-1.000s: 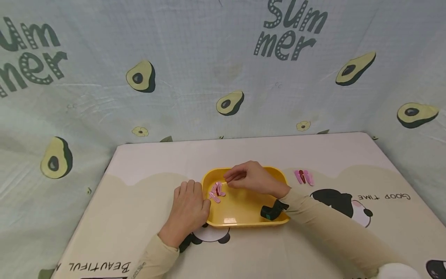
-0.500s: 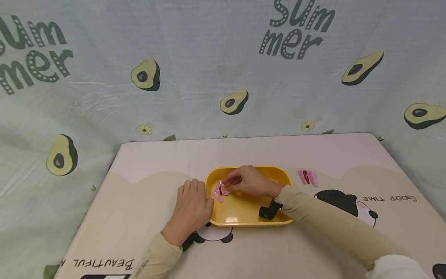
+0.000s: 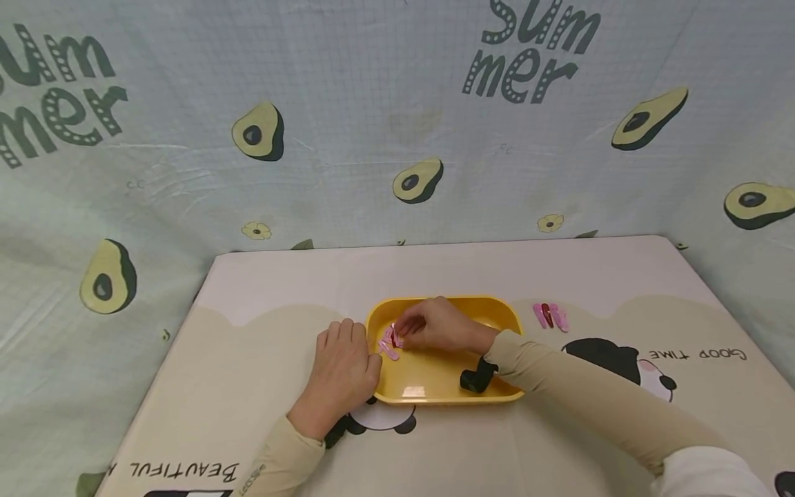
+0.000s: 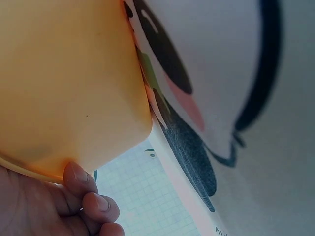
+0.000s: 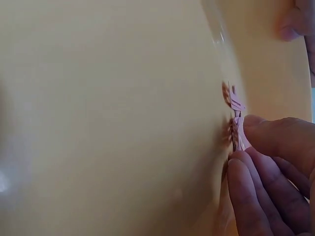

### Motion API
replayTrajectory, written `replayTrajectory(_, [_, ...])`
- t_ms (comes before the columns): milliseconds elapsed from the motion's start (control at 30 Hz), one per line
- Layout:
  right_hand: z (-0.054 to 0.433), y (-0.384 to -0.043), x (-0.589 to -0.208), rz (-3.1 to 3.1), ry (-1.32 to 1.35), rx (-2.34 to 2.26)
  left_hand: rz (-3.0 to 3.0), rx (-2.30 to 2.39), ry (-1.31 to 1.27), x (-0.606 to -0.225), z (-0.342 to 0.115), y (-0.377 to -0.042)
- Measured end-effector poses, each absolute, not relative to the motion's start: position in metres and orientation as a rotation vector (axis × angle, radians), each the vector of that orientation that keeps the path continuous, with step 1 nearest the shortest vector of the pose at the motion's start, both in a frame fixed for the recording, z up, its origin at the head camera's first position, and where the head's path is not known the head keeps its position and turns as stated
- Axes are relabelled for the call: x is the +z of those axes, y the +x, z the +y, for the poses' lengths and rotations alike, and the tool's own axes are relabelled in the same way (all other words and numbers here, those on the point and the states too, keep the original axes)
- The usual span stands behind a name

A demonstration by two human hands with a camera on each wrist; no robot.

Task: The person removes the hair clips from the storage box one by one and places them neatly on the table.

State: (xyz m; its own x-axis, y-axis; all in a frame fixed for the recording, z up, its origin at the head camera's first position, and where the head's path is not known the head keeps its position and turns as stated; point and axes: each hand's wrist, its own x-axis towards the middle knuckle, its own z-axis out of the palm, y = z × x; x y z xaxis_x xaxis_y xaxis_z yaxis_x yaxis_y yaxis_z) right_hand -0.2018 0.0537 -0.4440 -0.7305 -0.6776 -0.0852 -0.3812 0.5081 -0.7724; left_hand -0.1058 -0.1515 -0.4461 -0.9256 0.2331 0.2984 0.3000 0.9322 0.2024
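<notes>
My left hand (image 3: 344,362) grips the left rim of a yellow tray (image 3: 435,399); in the left wrist view its curled fingers (image 4: 78,179) lie against the rim. Over the tray's left half, my right hand (image 3: 441,324) reaches down to a small pile of pink and dark red snap hair clips (image 3: 389,352). Seen from the right wrist, thumb and fingertips close around a pink hair clip (image 5: 238,130) at the pile. Part of that clip is hidden behind the fingers. Another pink clip (image 5: 236,101) lies just beyond the thumb.
To the right of the tray, several hair clips (image 3: 550,317), pink and dark red, lie side by side on the table. A printed cloth covers the table (image 3: 248,386). Behind it hangs a cloth (image 3: 341,138) with avocado prints.
My right hand has moved down and slightly left to the pile and now pinches a pink hair clip. The left hand stays at the tray's rim. The head view has shifted slightly.
</notes>
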Motion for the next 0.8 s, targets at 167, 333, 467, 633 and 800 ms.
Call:
replayTrajectory(167, [0.0521, -0.2009, -0.445, 2.387, -0.882, -1.082, -2.813, -0.35, -0.397, -0.446, -0.1515, -0.1059])
replayTrajectory(333, [0.05, -0.2003, -0.4457, 2.411, -0.894, -1.053, -2.812, -0.34, -0.389, -0.4463, -0.1519, -0.1062])
replayTrajectory(467, [0.0488, -0.2001, -0.4461, 2.432, -0.896, -1.021, -2.813, -0.349, -0.389, -0.4468, -0.1523, -0.1065])
replayTrajectory(633, [0.0484, -0.1995, -0.4452, 2.433, -0.91, -1.008, -2.825, -0.361, -0.387, -0.4464, -0.1526, -0.106])
replayTrajectory(800, [0.0491, -0.1985, -0.4448, 2.43, -0.913, -1.002, -2.833, -0.356, -0.387, -0.4471, -0.1525, -0.1061])
